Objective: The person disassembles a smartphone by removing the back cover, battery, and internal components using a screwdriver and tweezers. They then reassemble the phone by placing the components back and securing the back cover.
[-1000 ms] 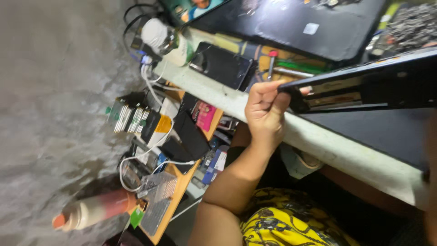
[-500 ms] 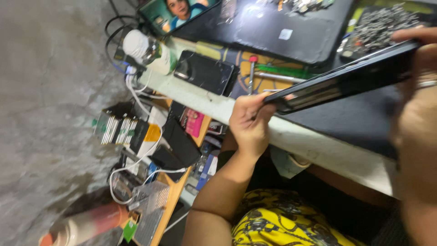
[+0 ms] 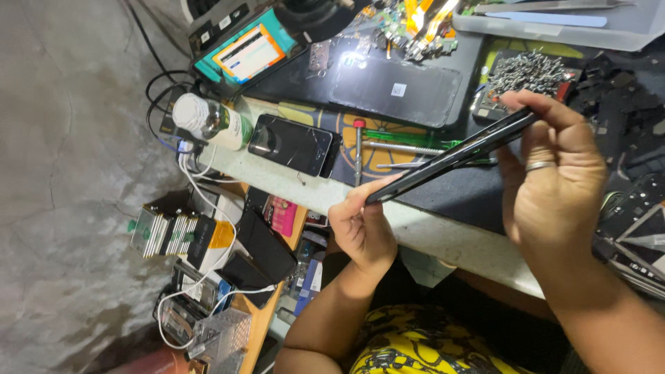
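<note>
workbench [image 3: 443,239] bearing phone [image 3: 291,144], bottle [image 3: 208,119], screwdriver [image 3: 358,149]

Clutter on my workbench

A dark phone [image 3: 293,144] lies beside a white bottle [image 3: 206,120]; a red-tipped screwdriver [image 3: 358,151] and a pile of screws [image 3: 528,71] sit nearby.

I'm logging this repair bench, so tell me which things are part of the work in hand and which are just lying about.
In hand:
thin black device, held edge-on
left hand at its lower end
right hand at its upper end

Lying about:
black phone
white-capped bottle
red-tipped screwdriver
pile of screws
white cable
</note>
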